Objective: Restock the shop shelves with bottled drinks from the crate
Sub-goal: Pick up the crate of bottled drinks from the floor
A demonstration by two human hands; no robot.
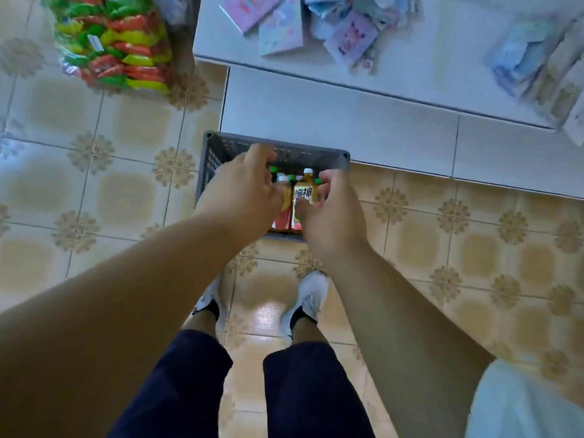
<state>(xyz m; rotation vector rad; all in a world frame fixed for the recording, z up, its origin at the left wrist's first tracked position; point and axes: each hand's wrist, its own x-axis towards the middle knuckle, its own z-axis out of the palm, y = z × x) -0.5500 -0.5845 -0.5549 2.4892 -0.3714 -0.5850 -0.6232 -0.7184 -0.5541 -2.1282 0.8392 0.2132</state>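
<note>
Below, one grey crate (215, 153) holds several bottles; exact count obscured. Right hand (328, 213) pinches one yellow-labelled bottle (305, 192). Left hand (246, 197): fingers curled, grip indeterminate.

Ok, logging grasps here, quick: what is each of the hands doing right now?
Left hand: fingers curled down into the crate among the bottles; what it holds cannot be told.
Right hand: holding the yellow-labelled bottle.

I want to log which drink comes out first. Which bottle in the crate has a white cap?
The yellow-labelled bottle, pinched by the right hand. The caps around it are green. The left hand holds a neighbouring bottle.
</note>
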